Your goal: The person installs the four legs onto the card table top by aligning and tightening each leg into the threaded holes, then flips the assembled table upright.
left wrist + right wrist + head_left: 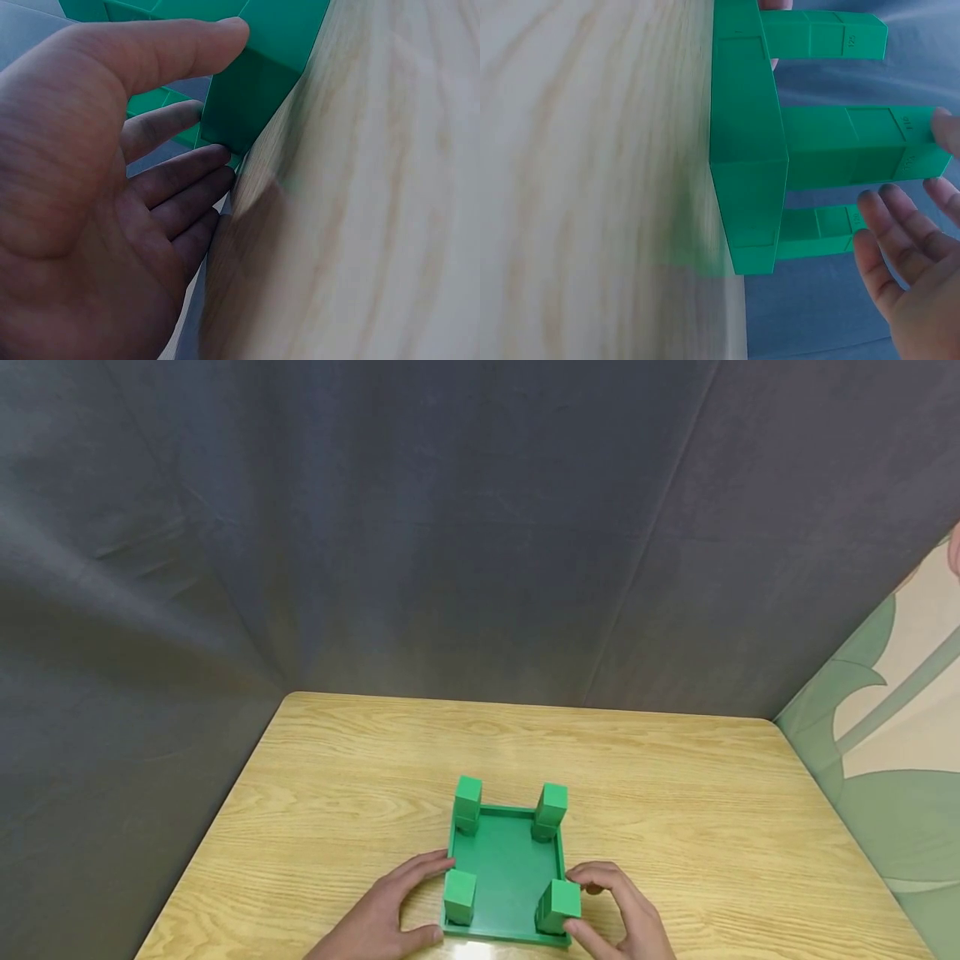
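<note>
A shallow green tray point(506, 877) with raised edges lies on the wooden table, a square green post standing at each corner. My left hand point(378, 914) rests against the tray's left side, beside the near-left post point(459, 895). Its thumb is by the front corner, and its fingers reach along the side, fairly straight. At the near-right post point(564, 900), my right hand point(626, 914) has its thumb and index finger on either side of the top part. In the right wrist view this post point(855, 146) shows seams between stacked pieces, and the other fingers point(907, 244) stay off it.
Behind the tray the far-left post point(468, 797) and far-right post point(552, 804) rise upright. Wood-grain table surface point(750, 827) extends on both sides. A dark grey curtain point(480, 543) hangs along the back and left; a patterned cloth point(892, 760) borders the right.
</note>
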